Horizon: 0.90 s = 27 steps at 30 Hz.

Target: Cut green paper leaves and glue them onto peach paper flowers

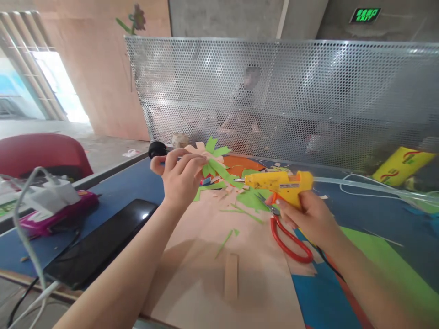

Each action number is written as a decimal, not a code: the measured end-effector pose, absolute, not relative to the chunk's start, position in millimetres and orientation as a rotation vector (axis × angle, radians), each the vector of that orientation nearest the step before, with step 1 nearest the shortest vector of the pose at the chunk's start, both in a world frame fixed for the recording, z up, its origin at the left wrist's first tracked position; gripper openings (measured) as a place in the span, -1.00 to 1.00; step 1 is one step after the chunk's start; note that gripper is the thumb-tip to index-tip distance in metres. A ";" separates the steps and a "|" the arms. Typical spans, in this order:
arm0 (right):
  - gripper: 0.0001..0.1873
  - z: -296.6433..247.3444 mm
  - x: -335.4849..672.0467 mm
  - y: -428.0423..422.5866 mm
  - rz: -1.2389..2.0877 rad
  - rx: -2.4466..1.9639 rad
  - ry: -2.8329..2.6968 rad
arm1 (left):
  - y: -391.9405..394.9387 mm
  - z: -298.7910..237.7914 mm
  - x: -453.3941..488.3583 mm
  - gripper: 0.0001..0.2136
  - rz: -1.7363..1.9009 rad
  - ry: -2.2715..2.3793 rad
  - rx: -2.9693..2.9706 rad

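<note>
My left hand [183, 173] is closed on a paper flower [211, 153] with green and pale pink strips for petals, raised above the table. In my right hand [313, 219] is a yellow hot glue gun [279, 183], its metal nozzle pointing left at a green strip of the flower. A long clear glue stick [346, 183] runs out of the gun's back. Just under the gun lie scissors [291, 244] with red handles, their blades partly open. A folded pale paper strip [231, 276] rests on the large pale pink sheet [195, 265] below my hands.
Green paper scraps [252, 198] litter the middle of the blue table [125, 183]. A black phone [103, 242] and a magenta power strip [61, 210] with white plugs lie left. Yellow packet [403, 165] stands far right. A perforated metal screen [274, 100] closes off the back.
</note>
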State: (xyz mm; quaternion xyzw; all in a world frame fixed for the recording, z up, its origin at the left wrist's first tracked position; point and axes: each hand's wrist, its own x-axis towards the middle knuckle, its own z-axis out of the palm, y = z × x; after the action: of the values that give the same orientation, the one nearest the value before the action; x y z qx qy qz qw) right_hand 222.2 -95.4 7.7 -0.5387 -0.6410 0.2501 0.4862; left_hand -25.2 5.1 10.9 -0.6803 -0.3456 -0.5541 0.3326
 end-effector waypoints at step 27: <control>-0.80 10.1 231.1 -99.6 0.473 -1.301 -1.744 | 8.2 5.7 -20.7 -0.81 -1.438 -0.907 -1.796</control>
State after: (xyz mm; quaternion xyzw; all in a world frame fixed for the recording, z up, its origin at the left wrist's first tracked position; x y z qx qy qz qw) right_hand 231.1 -99.6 10.1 -0.5241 -0.7028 0.1906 0.4417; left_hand -20.7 8.2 5.7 -0.6859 -0.3467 -0.5492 0.3283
